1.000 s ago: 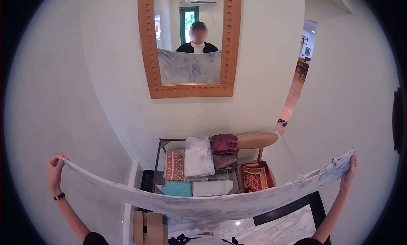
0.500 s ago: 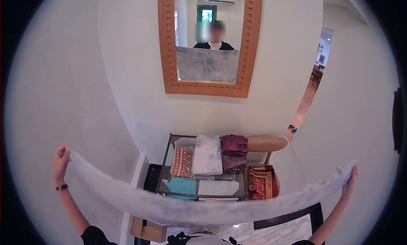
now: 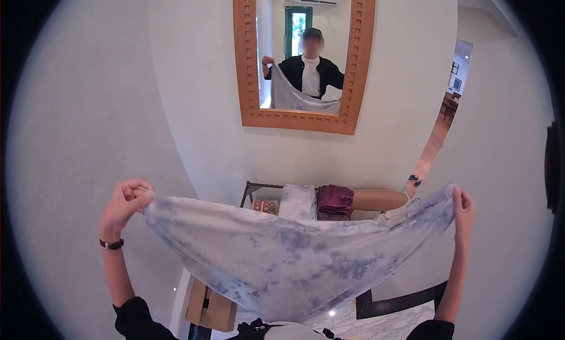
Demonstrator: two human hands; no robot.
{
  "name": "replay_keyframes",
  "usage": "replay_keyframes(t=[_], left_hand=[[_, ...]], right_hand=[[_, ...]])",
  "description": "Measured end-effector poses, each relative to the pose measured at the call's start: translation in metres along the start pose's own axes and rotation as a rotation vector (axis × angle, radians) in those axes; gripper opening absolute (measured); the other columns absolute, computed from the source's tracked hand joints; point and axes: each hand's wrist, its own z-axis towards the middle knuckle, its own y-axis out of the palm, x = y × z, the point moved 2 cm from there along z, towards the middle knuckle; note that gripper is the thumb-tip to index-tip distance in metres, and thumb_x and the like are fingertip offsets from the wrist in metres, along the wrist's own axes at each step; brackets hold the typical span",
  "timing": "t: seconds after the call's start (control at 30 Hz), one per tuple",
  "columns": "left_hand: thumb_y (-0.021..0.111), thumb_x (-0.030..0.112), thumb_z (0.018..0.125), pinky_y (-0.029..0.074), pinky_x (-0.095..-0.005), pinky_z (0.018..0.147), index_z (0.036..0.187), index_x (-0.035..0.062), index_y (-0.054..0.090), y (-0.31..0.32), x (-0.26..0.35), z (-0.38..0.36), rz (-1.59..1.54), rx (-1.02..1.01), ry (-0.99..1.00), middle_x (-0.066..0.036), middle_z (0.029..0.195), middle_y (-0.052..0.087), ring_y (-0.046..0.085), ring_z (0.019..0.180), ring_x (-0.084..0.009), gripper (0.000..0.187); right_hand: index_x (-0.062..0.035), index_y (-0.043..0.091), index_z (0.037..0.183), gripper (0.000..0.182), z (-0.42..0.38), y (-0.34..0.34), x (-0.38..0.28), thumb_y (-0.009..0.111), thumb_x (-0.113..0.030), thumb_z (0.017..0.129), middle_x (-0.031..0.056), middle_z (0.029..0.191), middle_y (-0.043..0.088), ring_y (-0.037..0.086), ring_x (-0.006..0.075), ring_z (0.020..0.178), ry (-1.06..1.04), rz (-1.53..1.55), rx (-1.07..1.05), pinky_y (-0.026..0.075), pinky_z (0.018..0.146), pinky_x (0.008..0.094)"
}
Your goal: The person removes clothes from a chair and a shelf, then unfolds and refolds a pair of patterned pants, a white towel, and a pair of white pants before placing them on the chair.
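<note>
A white scarf-like cloth (image 3: 294,252) with blotchy blue-grey dye hangs stretched between my hands, its top edge sagging in the middle. My left hand (image 3: 125,203), with a watch on the wrist, pinches one upper corner. At the other upper corner, my right hand (image 3: 464,213) is closed on the fabric. Behind the cloth, a folded cloth of similar pattern (image 3: 298,202) lies on a dark-framed table (image 3: 259,183). Maroon folded fabric (image 3: 335,200) sits beside it. The cloth hides most of the tabletop.
A wooden-framed mirror (image 3: 298,121) on the wall reflects a person holding the cloth. A brown chair back (image 3: 379,200) stands right of the table. Cardboard boxes (image 3: 219,309) are at lower left on the floor. An orange patterned textile (image 3: 265,206) shows at the table's left.
Both hands have come inward and up, nearer each other. The cloth has gone from a taut narrow band to a wider sagging drape that covers more of the table.
</note>
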Motion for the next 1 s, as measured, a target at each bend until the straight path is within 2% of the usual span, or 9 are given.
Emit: replay_keyframes(t=[0.1, 0.17, 0.23, 0.3, 0.47, 0.57, 0.7, 0.87, 1.0], left_hand=[[0.075, 0.007, 0.081, 0.051, -0.0211, 0.062, 0.109, -0.0048, 0.067, 0.044, 0.016, -0.015, -0.256, -0.26, 0.178, -0.009, 0.082, 0.073, 0.065, 0.065, -0.0099, 0.031], [0.078, 0.003, 0.077, 0.052, -0.0233, 0.06, 0.102, -0.0051, 0.071, 0.08, 0.029, -0.019, -0.274, -0.478, 0.334, -0.016, 0.086, 0.073, 0.069, 0.068, -0.014, 0.027], [0.068, -0.003, 0.084, 0.055, -0.0269, 0.072, 0.122, -0.0045, 0.063, 0.128, 0.061, -0.024, -0.192, -0.784, 0.492, -0.016, 0.097, 0.073, 0.069, 0.078, -0.0152, 0.038], [0.064, -0.002, 0.087, 0.056, -0.0308, 0.075, 0.123, 0.001, 0.064, 0.167, 0.093, -0.037, -0.035, -0.846, 0.447, -0.013, 0.104, 0.072, 0.07, 0.084, -0.0168, 0.036], [0.072, 0.003, 0.082, 0.053, -0.0311, 0.07, 0.109, 0.0065, 0.071, 0.225, 0.081, -0.032, 0.348, -0.575, 0.814, -0.007, 0.089, 0.071, 0.066, 0.076, -0.0243, 0.027], [0.074, 0.004, 0.08, 0.051, -0.0316, 0.064, 0.102, 0.0058, 0.071, 0.241, 0.069, -0.027, 0.358, -0.371, 0.86, -0.008, 0.084, 0.068, 0.064, 0.072, -0.0227, 0.022], [0.074, 0.01, 0.081, 0.051, -0.0343, 0.062, 0.094, 0.0038, 0.067, 0.245, 0.063, -0.021, 0.315, -0.264, 0.819, -0.008, 0.077, 0.063, 0.062, 0.069, -0.0245, 0.016], [0.077, 0.002, 0.076, 0.048, -0.0294, 0.062, 0.09, 0.0013, 0.067, 0.246, 0.051, -0.016, 0.289, -0.146, 0.785, -0.008, 0.076, 0.062, 0.062, 0.071, -0.0211, 0.017], [0.071, 0.007, 0.084, 0.049, -0.0295, 0.065, 0.09, 0.0005, 0.065, 0.245, 0.046, -0.011, 0.226, -0.138, 0.707, -0.008, 0.081, 0.062, 0.061, 0.071, -0.0202, 0.011]], right_hand=[[0.0011, 0.067, 0.097, 0.027, -0.034, 0.04, -0.075, 0.058, -0.024, 0.099, -0.0056, 0.075, 0.057, 0.048, 0.0018, 0.069, -0.059, 0.098, -0.117, 0.038, 0.061, 0.0182], [0.0018, 0.067, 0.097, 0.023, -0.064, 0.061, -0.117, 0.06, -0.02, 0.098, -0.0052, 0.077, 0.06, 0.05, 0.0015, 0.067, -0.047, 0.204, -0.224, 0.039, 0.059, 0.0172], [0.0011, 0.068, 0.098, 0.016, -0.093, 0.082, -0.149, 0.063, -0.014, 0.095, -0.0034, 0.077, 0.063, 0.052, 0.0013, 0.064, -0.19, 0.242, -0.322, 0.039, 0.055, 0.0171], [0.0006, 0.068, 0.098, 0.013, -0.116, 0.098, -0.175, 0.066, -0.011, 0.092, -0.0011, 0.077, 0.065, 0.053, 0.0014, 0.063, -0.315, 0.224, -0.5, 0.041, 0.053, 0.0183], [0.001, 0.068, 0.102, 0.015, -0.141, 0.15, -0.201, 0.067, -0.01, 0.091, 0.004, 0.078, 0.067, 0.057, 0.0045, 0.061, -0.305, 0.393, -0.825, 0.045, 0.054, 0.0205], [0.0005, 0.068, 0.103, 0.017, -0.15, 0.157, -0.21, 0.067, -0.009, 0.09, 0.0069, 0.084, 0.069, 0.062, 0.0073, 0.066, -0.358, 0.446, -0.817, 0.048, 0.055, 0.0218], [0.0021, 0.067, 0.106, 0.019, -0.163, 0.158, -0.204, 0.066, -0.004, 0.089, 0.0106, 0.093, 0.071, 0.066, 0.0137, 0.069, -0.537, 0.416, -0.811, 0.053, 0.057, 0.0264], [0.0027, 0.067, 0.109, 0.021, -0.169, 0.165, -0.194, 0.066, -0.004, 0.089, 0.0137, 0.096, 0.071, 0.069, 0.0173, 0.073, -0.469, 0.418, -0.84, 0.056, 0.061, 0.0273], [0.0014, 0.067, 0.111, 0.024, -0.172, 0.169, -0.184, 0.067, -0.007, 0.089, 0.0146, 0.099, 0.071, 0.07, 0.018, 0.076, -0.373, 0.404, -0.911, 0.057, 0.065, 0.0283]])
